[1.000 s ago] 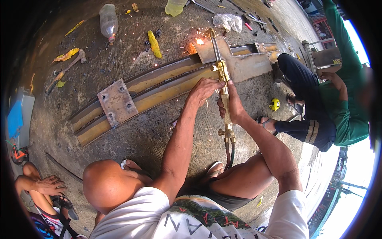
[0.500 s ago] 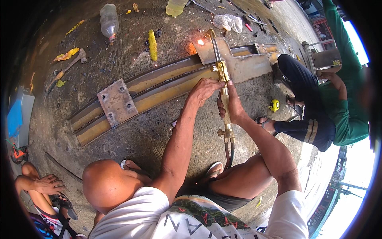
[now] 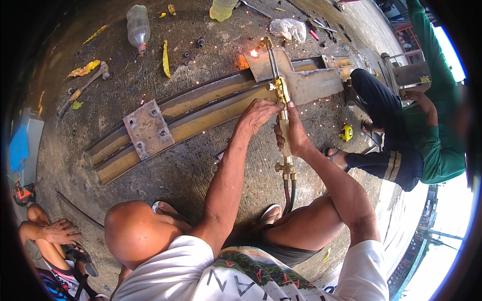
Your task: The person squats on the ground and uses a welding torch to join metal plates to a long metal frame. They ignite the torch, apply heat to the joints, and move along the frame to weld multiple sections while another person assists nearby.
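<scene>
Holding a long brass cutting torch (image 3: 282, 108) in both hands: left hand (image 3: 258, 116) curled over the tube just behind the brass valve block, fingers wrapped and steadying from the side; right hand (image 3: 295, 136) closed in a full grip round the handle lower down, above the twin dark hoses (image 3: 290, 193) trailing back between the knees. Tip lying far forward, at an orange glowing spot (image 3: 254, 52) on the near corner of a flat grey steel plate (image 3: 311, 83), sparks scattered around it. Best done, by the look of it, with the nozzle just clear of the metal rather than touching, moved slowly and evenly along the cut line, left hand acting as a pivot and right hand steering; bare forearms and sandalled feet well back from the spray, hoses away from hot offcuts. Plate resting across a long rusty steel channel (image 3: 201, 108) bearing a square bolt-holed steel plate (image 3: 148, 129). Underneath, rough stained concrete floor (image 3: 175, 175), littered with a clear plastic bottle (image 3: 137, 25), a wooden-handled hammer (image 3: 88, 83), a crumpled clear plastic bag (image 3: 287, 28) and a small yellow tape measure (image 3: 346, 133). To the right, a crouching person in green sleeves (image 3: 432, 135); at lower left, another person's hand (image 3: 60, 232) resting on a knee. Open daylight beyond the right rim.
</scene>
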Available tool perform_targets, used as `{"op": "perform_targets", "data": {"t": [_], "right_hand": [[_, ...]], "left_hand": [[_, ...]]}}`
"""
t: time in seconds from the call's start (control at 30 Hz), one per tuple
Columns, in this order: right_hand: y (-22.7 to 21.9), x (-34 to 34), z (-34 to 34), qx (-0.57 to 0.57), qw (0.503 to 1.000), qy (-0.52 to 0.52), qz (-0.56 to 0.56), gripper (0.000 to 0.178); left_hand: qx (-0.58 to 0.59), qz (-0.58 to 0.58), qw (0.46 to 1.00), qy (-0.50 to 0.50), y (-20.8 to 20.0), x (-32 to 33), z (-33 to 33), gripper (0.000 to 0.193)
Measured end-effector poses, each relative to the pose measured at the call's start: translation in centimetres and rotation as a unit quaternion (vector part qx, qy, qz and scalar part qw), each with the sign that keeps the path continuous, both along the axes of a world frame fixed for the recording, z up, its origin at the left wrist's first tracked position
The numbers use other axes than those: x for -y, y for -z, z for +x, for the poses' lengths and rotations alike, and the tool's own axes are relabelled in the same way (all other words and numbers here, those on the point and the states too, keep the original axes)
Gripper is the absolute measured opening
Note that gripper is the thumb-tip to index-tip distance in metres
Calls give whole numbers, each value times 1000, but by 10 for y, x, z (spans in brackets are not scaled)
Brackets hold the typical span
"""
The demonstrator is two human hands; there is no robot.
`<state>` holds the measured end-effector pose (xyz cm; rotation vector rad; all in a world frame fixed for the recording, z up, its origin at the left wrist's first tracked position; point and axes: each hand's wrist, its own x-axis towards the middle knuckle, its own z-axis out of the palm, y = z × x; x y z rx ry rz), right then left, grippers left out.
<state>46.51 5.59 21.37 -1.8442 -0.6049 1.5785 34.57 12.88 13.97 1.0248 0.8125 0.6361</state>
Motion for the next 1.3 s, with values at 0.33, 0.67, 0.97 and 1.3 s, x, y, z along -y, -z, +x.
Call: {"op": "perform_targets", "data": {"t": [0.33,0.67,0.97,1.3], "right_hand": [[1,0,2,-3,1000,2,-4,70],[-1,-1,-1,-6,1000,18,-8,69],[2,-1,1,-3,1000,10,-5,69],[0,1,1,-7,1000,4,0,67]], "left_hand": [[30,-53,998,27,-2,-3,0,42],[11,-14,1000,13,4,-2,2,45],[-4,3,1000,2,1,1,2,44],[5,2,1000,0,5,1,3,42]]}}
